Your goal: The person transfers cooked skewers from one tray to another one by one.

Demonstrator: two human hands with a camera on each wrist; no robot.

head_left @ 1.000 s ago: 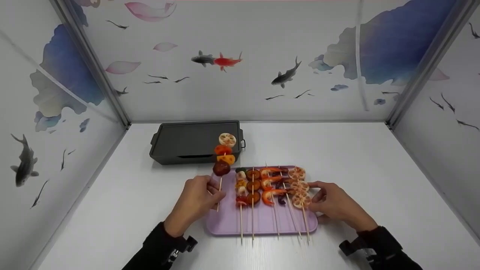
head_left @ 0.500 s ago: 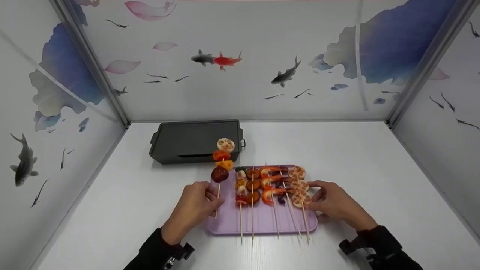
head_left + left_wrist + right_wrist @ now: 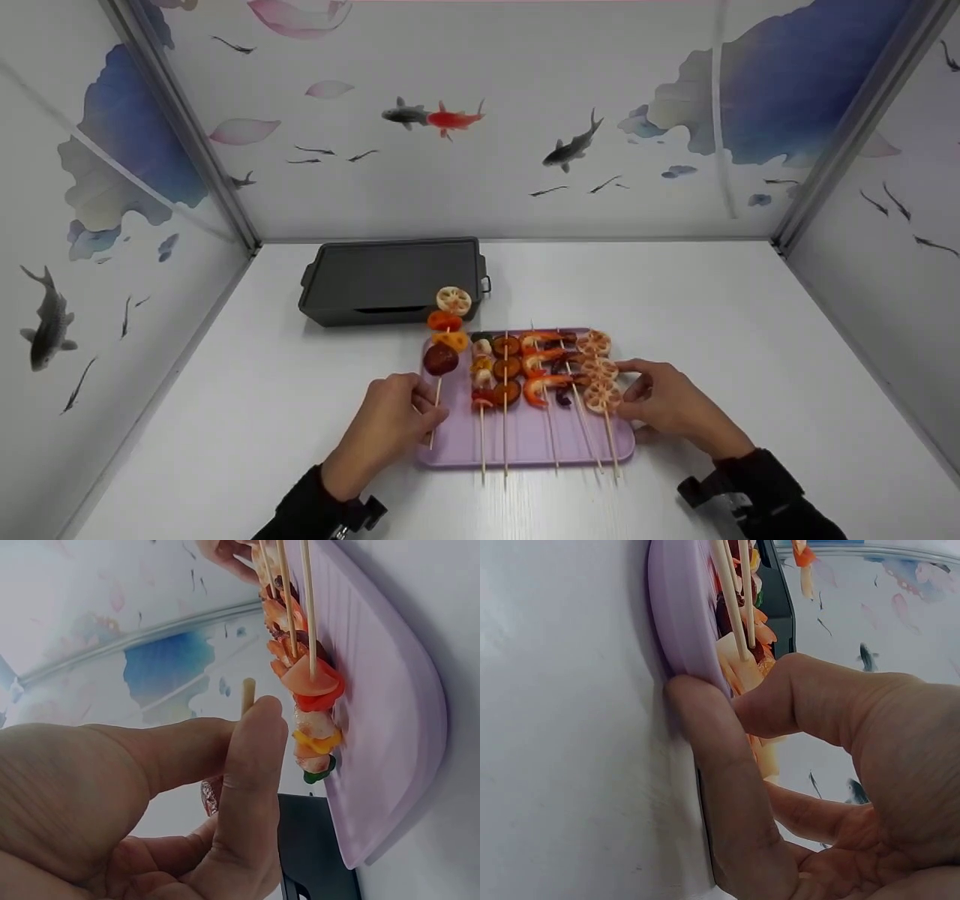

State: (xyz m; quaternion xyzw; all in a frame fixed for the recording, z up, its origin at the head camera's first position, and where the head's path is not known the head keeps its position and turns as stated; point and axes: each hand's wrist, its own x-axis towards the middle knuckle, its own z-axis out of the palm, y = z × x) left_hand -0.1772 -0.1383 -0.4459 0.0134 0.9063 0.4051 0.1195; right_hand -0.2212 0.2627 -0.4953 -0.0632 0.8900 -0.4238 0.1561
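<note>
In the head view my left hand (image 3: 386,420) pinches the stick of a skewer (image 3: 441,360) threaded with a lotus root slice, a red piece, a yellow piece and a dark brown ball. This skewer is tilted over the left side of a purple tray (image 3: 517,446). The stick's blunt end (image 3: 248,694) pokes out between thumb and finger in the left wrist view. My right hand (image 3: 671,401) holds the tray's right edge, thumb by the rim and a finger along the outside, close beside a lotus root skewer (image 3: 602,397).
Several other skewers lie side by side on the tray, among them round brown slices (image 3: 507,369) and shrimp (image 3: 537,391); their sticks overhang its front edge. Behind, to the left, stands a black grill box (image 3: 394,274). Patterned walls (image 3: 517,210) enclose the white table (image 3: 675,300).
My left hand has drawn the skewer back toward me, its food pieces now lower in the view and farther over the tray. My right hand has stayed at the tray's edge.
</note>
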